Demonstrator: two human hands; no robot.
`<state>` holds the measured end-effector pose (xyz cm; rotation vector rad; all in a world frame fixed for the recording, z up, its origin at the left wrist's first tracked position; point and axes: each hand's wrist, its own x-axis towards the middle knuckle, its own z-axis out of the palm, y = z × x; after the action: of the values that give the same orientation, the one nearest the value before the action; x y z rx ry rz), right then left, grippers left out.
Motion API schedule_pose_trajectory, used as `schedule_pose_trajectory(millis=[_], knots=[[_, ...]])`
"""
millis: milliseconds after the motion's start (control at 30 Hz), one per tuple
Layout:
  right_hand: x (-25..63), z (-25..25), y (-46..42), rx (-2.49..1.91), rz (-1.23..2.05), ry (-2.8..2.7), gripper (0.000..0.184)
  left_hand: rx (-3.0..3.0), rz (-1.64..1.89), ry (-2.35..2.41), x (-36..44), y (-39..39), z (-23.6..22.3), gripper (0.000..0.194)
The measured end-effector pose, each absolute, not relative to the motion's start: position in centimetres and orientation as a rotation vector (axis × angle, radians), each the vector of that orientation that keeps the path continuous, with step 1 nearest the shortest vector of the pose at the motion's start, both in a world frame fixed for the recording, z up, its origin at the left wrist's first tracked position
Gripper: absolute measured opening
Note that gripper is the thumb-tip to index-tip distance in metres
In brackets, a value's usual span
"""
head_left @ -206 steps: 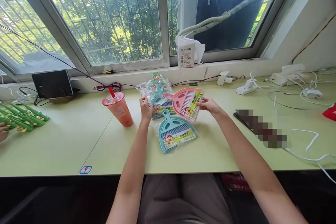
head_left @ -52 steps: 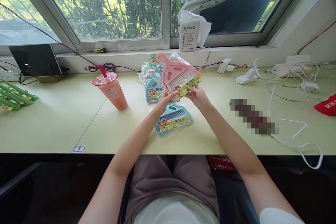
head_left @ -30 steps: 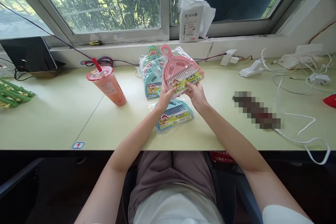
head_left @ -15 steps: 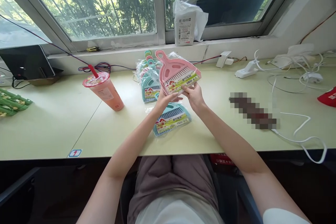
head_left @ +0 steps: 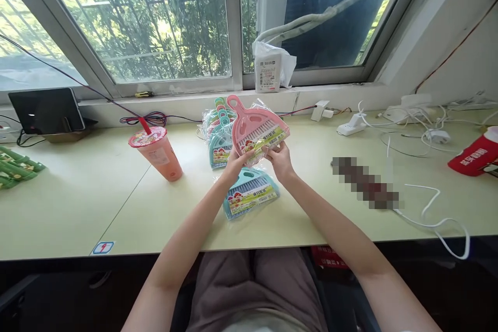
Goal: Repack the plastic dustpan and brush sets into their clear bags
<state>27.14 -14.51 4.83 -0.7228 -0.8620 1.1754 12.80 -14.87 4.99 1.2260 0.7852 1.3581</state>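
A pink dustpan and brush set (head_left: 254, 123) in clear wrap is held up above the table, tilted, its handle pointing up and left. My left hand (head_left: 236, 163) grips its lower left edge, and my right hand (head_left: 280, 161) pinches the lower right edge by the printed label. Below lies a blue dustpan and brush set (head_left: 251, 193), also wrapped, its handle hidden behind the pink one and my left hand. Further back, a pile of wrapped dustpan sets (head_left: 220, 137) in teal and other colours is partly covered by the pink set.
A pink drink cup (head_left: 157, 153) with a red straw stands to the left on the table (head_left: 97, 181). A dark tablet (head_left: 46, 111) leans at the back left. On the right are a power strip (head_left: 351, 124), white cables, a blurred-out object (head_left: 365, 184) and a red packet (head_left: 474, 153).
My view has tilted up a little, so everything sits lower in the picture. Both hands still hold the pink set, which is turned slightly.
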Motion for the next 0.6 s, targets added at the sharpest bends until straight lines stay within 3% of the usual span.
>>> schedule_pose_trajectory(millis=[333, 600], knots=[[27.4, 3.8, -13.5, -0.772, 1.192, -0.823, 0.055, 1.282, 1.177, 0.811, 12.3, -15.2, 5.5, 0.069], [27.8, 3.4, -12.2, -0.779, 1.267, -0.880, 0.041, 1.206, 1.238, 0.840, 12.2, -14.8, 5.5, 0.068]])
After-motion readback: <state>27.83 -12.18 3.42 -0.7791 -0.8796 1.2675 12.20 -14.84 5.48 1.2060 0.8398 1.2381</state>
